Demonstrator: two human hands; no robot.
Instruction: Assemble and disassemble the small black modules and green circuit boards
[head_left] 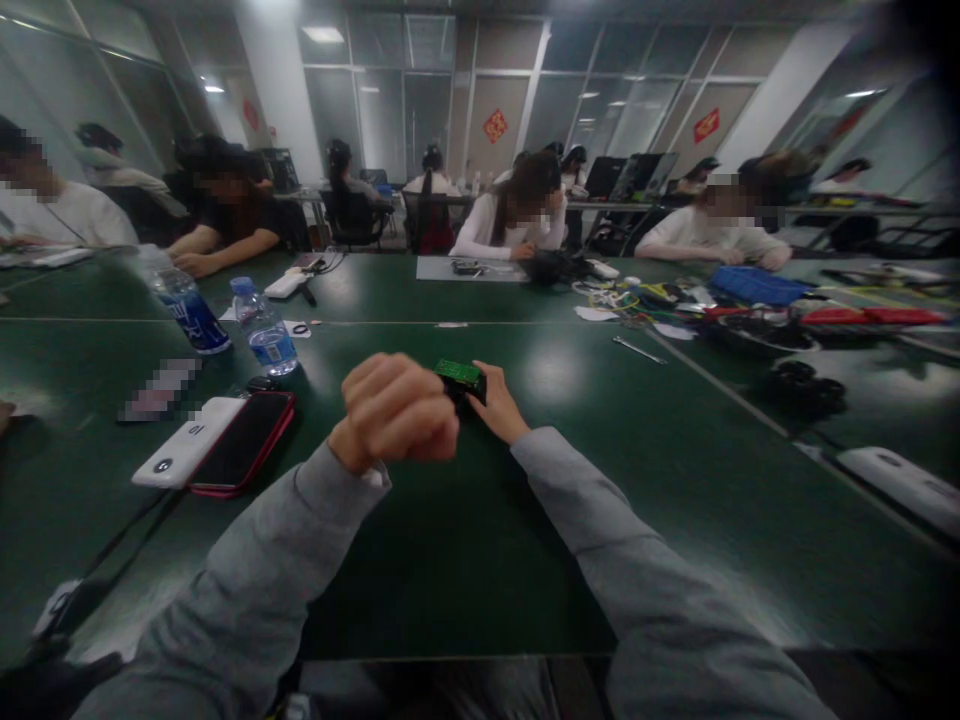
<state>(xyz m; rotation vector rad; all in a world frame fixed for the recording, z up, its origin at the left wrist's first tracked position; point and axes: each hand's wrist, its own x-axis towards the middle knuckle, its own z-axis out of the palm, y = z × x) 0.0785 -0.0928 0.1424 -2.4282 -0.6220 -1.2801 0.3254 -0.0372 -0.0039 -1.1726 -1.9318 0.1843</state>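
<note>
My right hand (501,405) grips a small green circuit board (459,373) by its right side; a dark part shows beneath the board. Nearer the camera, my left hand (397,410) is raised with its fingers curled into a fist, just left of the board. Its knuckles face me, so whatever may be inside it is hidden. The fist also covers part of the board's left end. Both hands are over the dark green table (465,560).
On the left lie a red-cased phone (244,443), a white power bank (187,440) and two plastic bottles, one blue-labelled (191,310), one clear (264,330). A wrench (639,349) and tangled cables (637,298) lie to the right. Several people sit across the table.
</note>
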